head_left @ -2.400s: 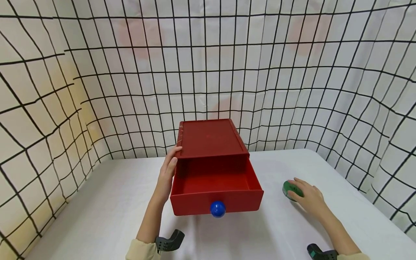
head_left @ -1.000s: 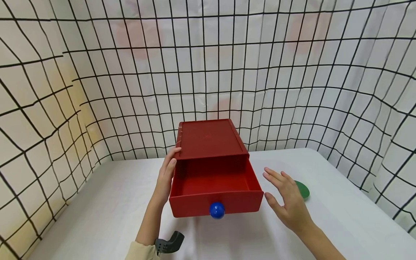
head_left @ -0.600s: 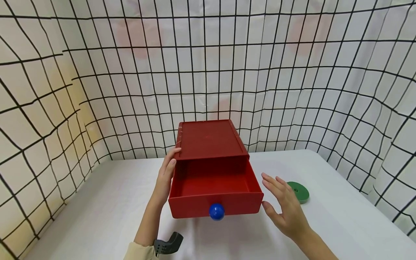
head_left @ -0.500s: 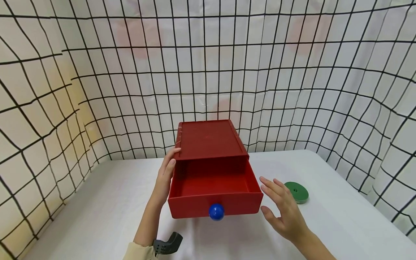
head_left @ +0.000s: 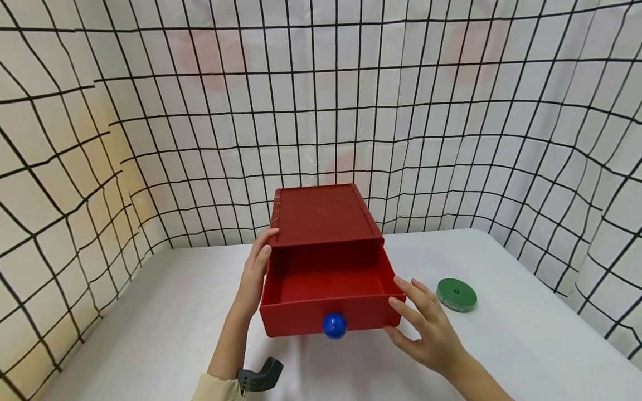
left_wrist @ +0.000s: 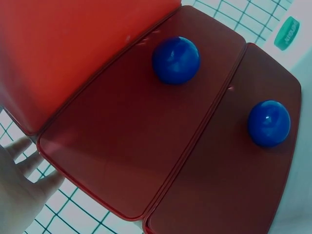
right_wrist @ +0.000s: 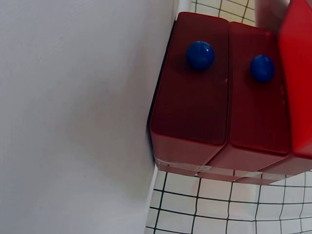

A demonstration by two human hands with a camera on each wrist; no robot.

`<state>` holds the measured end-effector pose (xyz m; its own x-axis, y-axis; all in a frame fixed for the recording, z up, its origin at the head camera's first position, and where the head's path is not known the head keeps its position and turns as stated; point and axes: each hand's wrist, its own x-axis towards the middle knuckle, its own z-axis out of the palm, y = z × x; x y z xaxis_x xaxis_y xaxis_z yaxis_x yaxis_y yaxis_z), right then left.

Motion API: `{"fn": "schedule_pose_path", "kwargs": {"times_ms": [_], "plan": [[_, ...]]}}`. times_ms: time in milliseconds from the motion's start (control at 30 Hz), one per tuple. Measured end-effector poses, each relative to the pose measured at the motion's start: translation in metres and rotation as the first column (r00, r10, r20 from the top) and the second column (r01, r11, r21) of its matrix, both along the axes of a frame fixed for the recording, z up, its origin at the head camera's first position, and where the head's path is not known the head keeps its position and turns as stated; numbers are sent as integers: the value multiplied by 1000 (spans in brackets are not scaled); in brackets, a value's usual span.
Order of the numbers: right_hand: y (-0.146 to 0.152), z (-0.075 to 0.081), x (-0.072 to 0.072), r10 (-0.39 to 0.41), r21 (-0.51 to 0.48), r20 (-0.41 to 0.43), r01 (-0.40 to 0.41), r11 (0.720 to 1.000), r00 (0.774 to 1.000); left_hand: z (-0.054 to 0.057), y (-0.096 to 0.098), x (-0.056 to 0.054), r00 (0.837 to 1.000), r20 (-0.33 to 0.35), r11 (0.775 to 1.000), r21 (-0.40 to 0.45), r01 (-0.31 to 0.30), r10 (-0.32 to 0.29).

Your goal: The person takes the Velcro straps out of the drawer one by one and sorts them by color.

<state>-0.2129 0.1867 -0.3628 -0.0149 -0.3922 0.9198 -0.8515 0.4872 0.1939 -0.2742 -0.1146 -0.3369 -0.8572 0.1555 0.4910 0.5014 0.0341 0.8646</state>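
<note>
A red drawer cabinet [head_left: 323, 214] stands mid-table with its top drawer [head_left: 296, 317] pulled out. The drawer has a blue ball knob [head_left: 334, 326], and nothing shows inside it. My left hand [head_left: 253, 278] rests on the cabinet's left side, a fingertip over the top edge. My right hand [head_left: 426, 328] is at the drawer's front right corner, fingers slightly bent and fingertips overlapping it; firm contact is hard to tell. Right of that hand lies a green round disc [head_left: 456, 294] with a small centre hole and a pale printed side.
Below the open drawer, the left wrist view shows a middle drawer [left_wrist: 122, 126] and a lower drawer [left_wrist: 229, 165], both closed, with blue knobs. The white table [head_left: 165, 312] lies around the cabinet. White walls [head_left: 321, 100] with black grid lines rise behind and at the sides.
My right hand has let go of the green disc and moved left to the drawer's right front corner. The disc stays on the table. My left hand has hardly moved.
</note>
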Motion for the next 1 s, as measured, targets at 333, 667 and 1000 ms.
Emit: {"fn": "schedule_pose_path", "kwargs": {"times_ms": [333, 667, 1000], "plan": [[-1, -6, 0, -118, -2, 84, 118, 993, 990, 1, 0, -1, 1000, -5, 1000, 1, 1, -1], [-3, -6, 0, -160, -3, 128, 162, 987, 979, -1, -1, -2, 1000, -14, 1000, 11, 8, -8], [-10, -5, -8, -241, -7, 236, 249, 968, 942, -3, -2, -5, 999, -15, 999, 34, 37, -36]]}}
